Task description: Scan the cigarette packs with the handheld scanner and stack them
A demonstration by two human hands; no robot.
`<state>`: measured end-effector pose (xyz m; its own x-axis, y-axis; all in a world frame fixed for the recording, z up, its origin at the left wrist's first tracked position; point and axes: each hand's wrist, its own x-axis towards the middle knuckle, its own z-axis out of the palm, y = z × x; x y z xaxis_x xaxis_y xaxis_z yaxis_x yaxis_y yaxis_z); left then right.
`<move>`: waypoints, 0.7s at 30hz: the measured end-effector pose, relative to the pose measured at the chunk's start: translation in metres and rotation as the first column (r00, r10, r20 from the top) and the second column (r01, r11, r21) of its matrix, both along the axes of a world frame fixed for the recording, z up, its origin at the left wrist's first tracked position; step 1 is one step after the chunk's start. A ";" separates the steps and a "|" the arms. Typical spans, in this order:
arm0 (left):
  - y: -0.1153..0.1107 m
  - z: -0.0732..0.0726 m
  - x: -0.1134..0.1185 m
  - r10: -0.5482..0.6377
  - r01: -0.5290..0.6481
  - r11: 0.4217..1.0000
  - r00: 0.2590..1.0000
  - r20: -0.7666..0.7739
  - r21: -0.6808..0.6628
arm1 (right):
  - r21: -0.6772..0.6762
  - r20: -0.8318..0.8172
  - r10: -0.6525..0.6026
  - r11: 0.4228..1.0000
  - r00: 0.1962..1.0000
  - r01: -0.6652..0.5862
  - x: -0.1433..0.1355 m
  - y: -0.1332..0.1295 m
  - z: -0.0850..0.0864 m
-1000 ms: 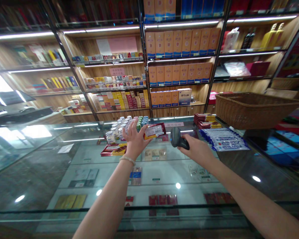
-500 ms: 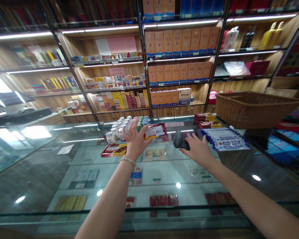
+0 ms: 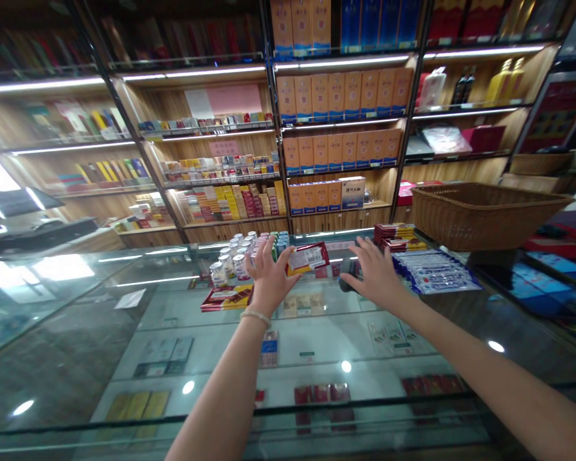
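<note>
My left hand (image 3: pixel 271 275) pinches one end of a red and yellow chocolate bar packet (image 3: pixel 310 258) above the glass counter, its white barcode side facing me. Right of it, a dark barcode scanner (image 3: pixel 346 272) is at my right hand (image 3: pixel 377 275). The thumb crosses the scanner; the other fingers stretch up beyond it and partly hide the grip. More red and yellow chocolate packets (image 3: pixel 225 298) lie left of my left wrist. Behind that hand stand several small clear jars (image 3: pixel 240 266) and green and blue cans (image 3: pixel 281 240).
A stack of chocolate packets (image 3: pixel 396 237) and a row of blue-white sachets (image 3: pixel 434 272) lie right of my right hand, with a wicker basket (image 3: pixel 484 218) behind. Boxed goods show under the glass counter top (image 3: pixel 196 358). Lit shelves of orange boxes (image 3: pixel 343 95) fill the far wall.
Both hands stay over the counter, the packet still in the left. The scanner has turned more upright, and my right hand has shifted so its thumb lies across it. The view has tilted slightly.
</note>
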<state>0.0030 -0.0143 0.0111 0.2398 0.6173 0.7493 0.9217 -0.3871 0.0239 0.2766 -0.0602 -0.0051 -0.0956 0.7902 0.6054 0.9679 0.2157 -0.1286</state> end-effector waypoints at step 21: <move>-0.003 -0.001 0.004 -0.138 0.141 0.990 0.987 -0.080 0.029 | 0.125 0.126 0.105 0.985 0.986 -0.120 -0.016 0.020 0.008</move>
<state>0.0072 -0.0171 0.0104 0.3802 0.5479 0.7451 0.8571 -0.5115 -0.0612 0.2602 -0.0400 0.0034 -0.2567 0.6846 0.6822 0.9432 0.3316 0.0221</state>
